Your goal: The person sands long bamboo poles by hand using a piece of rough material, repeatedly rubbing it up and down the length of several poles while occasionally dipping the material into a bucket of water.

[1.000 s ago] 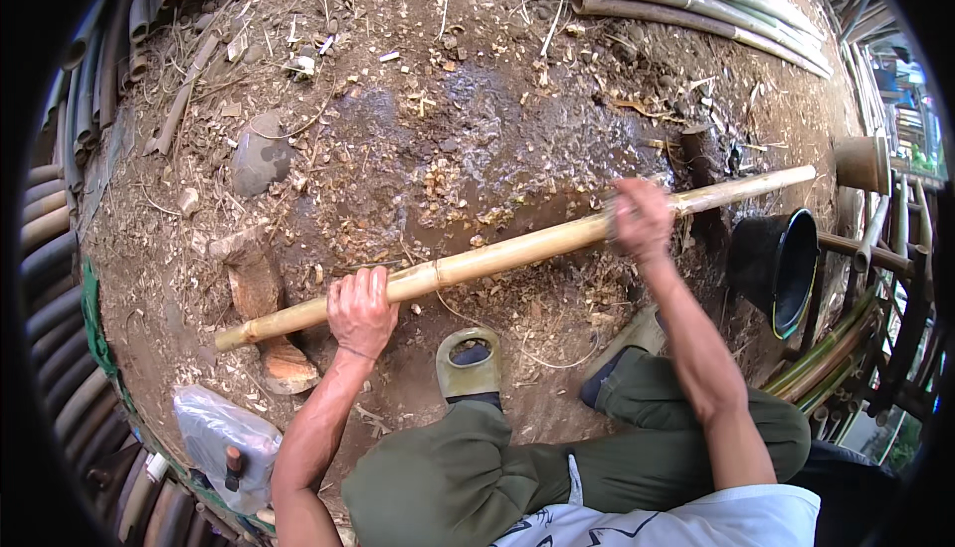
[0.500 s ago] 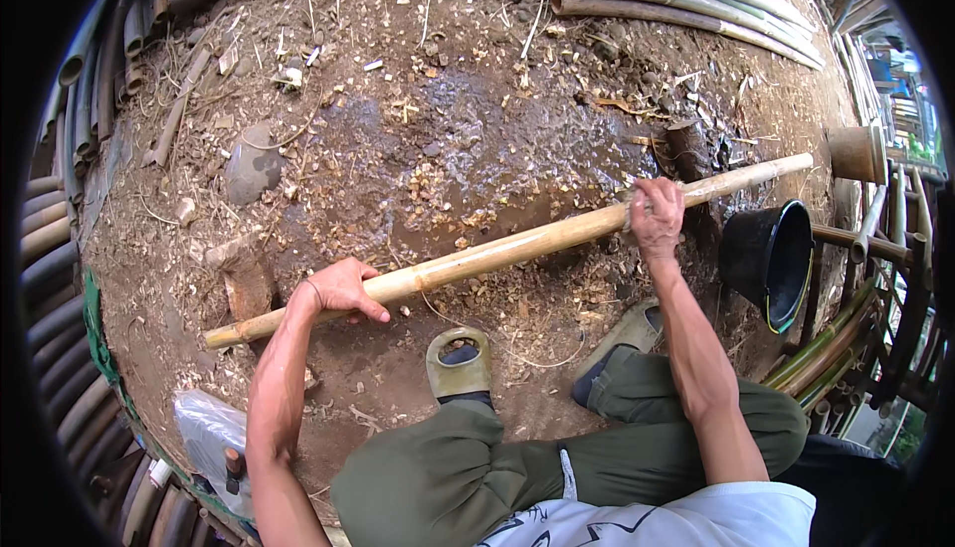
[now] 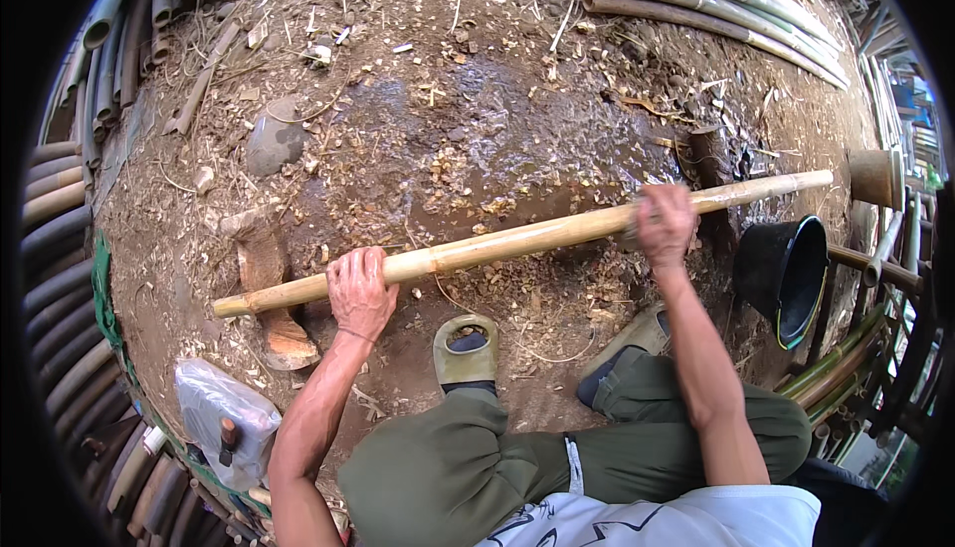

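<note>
A long pale-yellow bamboo pole (image 3: 517, 241) lies slantwise before me, its left end nearer and its right end farther off. My left hand (image 3: 360, 293) wraps over the pole near its left end, fingers on top. Right of the pole's middle, my right hand (image 3: 665, 227), blurred by motion, is closed over it. A small greyish wad shows at that hand's edge, pressed to the bamboo; its kind is unclear. Under the left end stands a cut wooden block (image 3: 264, 267). A dark wooden stump (image 3: 708, 161) rises by the pole's right part.
A black bucket (image 3: 781, 273) lies tilted at the right. Stacked bamboo poles (image 3: 716, 8) lie at the far right, with more along the left. A clear plastic bag (image 3: 214, 408) sits near left, and a stone (image 3: 275, 137) rests on the wet, chip-strewn ground.
My left hand has gone from resting open against the pole to gripping it from above. The right hand stays over the pole, now blurred. The whole view has shifted slightly.
</note>
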A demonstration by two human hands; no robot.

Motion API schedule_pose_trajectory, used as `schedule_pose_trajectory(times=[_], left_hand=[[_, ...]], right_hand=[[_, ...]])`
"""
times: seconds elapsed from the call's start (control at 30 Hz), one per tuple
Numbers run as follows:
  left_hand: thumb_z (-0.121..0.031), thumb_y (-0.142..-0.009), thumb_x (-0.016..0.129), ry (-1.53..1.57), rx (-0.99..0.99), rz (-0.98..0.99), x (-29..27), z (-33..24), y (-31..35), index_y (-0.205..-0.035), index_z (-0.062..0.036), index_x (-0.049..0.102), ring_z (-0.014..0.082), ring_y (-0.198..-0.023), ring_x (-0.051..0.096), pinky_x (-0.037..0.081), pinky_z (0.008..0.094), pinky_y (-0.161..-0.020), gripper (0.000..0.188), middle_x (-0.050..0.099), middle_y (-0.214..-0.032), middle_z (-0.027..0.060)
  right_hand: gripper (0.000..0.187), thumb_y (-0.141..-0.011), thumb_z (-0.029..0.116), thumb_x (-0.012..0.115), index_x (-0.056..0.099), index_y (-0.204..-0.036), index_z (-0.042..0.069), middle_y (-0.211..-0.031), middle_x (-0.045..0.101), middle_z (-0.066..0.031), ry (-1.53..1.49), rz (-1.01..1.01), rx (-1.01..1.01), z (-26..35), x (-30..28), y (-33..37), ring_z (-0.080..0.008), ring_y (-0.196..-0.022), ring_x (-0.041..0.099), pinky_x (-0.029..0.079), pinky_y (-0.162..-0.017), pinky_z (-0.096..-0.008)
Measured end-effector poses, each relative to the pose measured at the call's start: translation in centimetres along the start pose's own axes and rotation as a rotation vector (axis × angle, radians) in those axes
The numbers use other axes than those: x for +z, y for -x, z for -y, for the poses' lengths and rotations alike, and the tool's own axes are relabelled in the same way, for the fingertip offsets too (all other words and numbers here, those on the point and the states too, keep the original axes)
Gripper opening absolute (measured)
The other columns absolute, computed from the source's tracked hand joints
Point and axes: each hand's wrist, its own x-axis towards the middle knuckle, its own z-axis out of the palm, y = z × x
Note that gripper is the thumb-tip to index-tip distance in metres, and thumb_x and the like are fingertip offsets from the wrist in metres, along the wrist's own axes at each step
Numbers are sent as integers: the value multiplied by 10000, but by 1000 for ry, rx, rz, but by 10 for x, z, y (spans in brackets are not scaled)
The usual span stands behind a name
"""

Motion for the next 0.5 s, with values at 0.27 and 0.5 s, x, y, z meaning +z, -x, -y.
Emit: schedule_pose_trajectory(times=[0.27, 0.5], left_hand=[[-353, -659, 815, 84, -66, 551, -18, 5, -53, -947, -66, 691, 371, -775, 705, 563, 469, -743, 425, 726, -848, 189], [-409, -530, 912, 487, -144, 1198, -16, 66, -98, -1007, -19, 718, 223, -773, 667, 535, 373, -761, 645, 722, -826, 107]], right_hand=[[208, -807, 216, 719, 726, -1006, 155, -883, 680, -69, -467, 38, -152, 276, 43, -8, -247, -899, 649, 534, -893, -462], [175, -778, 129, 685, 728, -944, 161, -882, 697, -58, -298, -14, -171, 144, 31, -23, -222, -828, 658, 538, -892, -447]])
